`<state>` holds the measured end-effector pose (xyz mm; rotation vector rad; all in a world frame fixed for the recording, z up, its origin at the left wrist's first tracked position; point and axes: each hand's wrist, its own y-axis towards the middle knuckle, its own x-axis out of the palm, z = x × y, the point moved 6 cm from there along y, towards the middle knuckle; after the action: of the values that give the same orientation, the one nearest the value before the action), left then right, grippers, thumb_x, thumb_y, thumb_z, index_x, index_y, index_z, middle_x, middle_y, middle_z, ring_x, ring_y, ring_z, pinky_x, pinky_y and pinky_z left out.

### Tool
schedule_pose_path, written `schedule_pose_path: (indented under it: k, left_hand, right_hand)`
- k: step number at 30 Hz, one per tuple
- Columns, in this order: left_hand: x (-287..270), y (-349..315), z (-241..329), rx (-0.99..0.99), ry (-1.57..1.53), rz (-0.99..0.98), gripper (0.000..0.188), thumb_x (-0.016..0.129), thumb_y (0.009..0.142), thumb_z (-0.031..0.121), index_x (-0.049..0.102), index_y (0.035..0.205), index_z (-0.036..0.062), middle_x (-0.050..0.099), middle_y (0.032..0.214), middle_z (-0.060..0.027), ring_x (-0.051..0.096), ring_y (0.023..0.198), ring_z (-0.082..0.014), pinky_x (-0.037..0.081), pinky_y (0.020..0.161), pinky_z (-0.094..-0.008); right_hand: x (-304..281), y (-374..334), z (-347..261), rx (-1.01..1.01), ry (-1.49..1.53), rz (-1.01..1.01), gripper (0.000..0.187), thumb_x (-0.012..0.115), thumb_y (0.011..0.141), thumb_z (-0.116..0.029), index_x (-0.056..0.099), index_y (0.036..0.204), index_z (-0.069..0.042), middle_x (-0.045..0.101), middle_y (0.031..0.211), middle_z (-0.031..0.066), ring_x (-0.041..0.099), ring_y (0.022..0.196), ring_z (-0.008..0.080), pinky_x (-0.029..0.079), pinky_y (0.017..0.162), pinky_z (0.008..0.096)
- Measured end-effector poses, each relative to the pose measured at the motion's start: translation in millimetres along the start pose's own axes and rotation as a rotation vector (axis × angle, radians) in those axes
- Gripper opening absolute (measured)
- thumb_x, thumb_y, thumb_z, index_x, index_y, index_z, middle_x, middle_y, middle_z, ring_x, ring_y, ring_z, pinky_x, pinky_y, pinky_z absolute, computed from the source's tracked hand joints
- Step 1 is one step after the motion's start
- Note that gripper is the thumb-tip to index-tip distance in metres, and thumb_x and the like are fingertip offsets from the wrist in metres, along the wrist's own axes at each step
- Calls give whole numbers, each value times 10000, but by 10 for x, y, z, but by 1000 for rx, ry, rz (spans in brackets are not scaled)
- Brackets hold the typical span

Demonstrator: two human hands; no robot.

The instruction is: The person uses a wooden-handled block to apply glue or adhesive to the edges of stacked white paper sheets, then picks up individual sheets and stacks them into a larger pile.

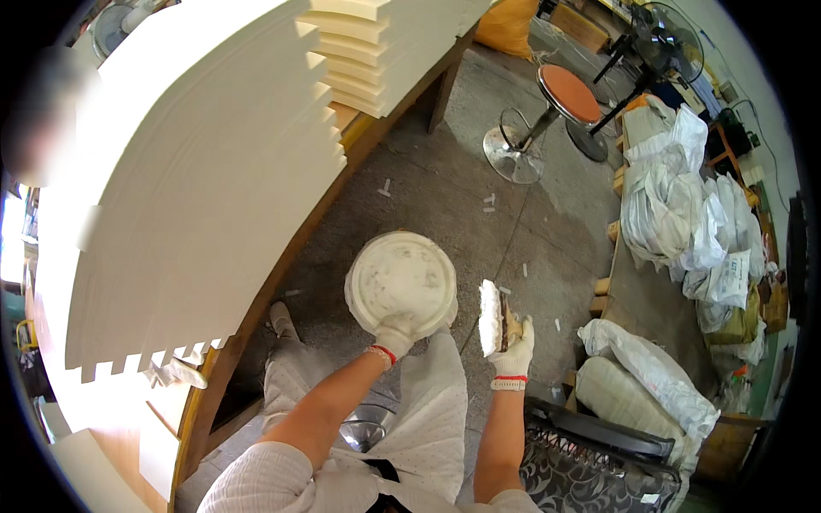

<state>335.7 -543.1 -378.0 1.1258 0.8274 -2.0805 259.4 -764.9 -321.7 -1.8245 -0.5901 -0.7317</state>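
Observation:
A round white bucket [402,278], with grey marks on its pale top, is in front of my knees. I cannot tell whether a lid or the bucket's inside shows. My gloved left hand [397,334] grips its near rim; the pale fingers blend into the white surface. Off to the right, my gloved right hand [515,349] is closed around a wide brush [491,321]. White, thick-looking material covers the brush along its left side, and a brown part shows by my fingers. The brush is held apart from the bucket.
Stacked white sheets [197,188] with stepped edges cover the wooden table [214,380] at left. An orange-topped stool [569,94] and a black fan [663,43] stand at far right. White sacks [667,205] line the right side, with a dark patterned chair [590,462] nearer.

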Motion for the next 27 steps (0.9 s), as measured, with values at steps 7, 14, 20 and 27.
schedule_pose_path:
  k: [7, 14, 20, 27]
  left_hand:
    - [-44, -182, -55, 53, -20, 20, 419, 655, 790, 251, 591, 1163, 70, 613, 1077, -167, 605, 998, -337, 490, 871, -433]
    - [-1026, -1375, 143, 116, -452, 121, 411, 665, 767, 72, 560, 1161, 27, 618, 1082, -203, 615, 990, -359, 505, 838, -427]
    - [-3020, -2825, -76, 347, -58, 816, 405, 609, 604, -131, 631, 967, 49, 644, 919, -136, 646, 802, -300, 530, 666, -350]
    - [-3626, -3408, -1521, -250, 388, 585, 348, 567, 847, 59, 548, 1187, -15, 577, 1198, -197, 546, 1118, -376, 434, 959, -461]
  right_hand:
    - [630, -284, 227, 105, 21, -515, 483, 372, 1008, -449, 514, 1268, -68, 557, 1314, 154, 543, 1219, 280, 481, 975, 464]
    - [2457, -1226, 1151, -466, -280, -941, 315, 609, 931, -219, 537, 1222, -124, 621, 1140, 139, 614, 1049, 304, 535, 846, 492]
    - [2659, -2165, 2077, -960, -732, -1436, 271, 648, 800, -1, 594, 1058, -63, 606, 967, 144, 615, 880, 301, 509, 736, 380]
    - [2471, -1980, 1854, -980, -929, -1147, 82, 594, 875, -92, 657, 889, -41, 656, 935, 124, 647, 879, 279, 523, 764, 332]
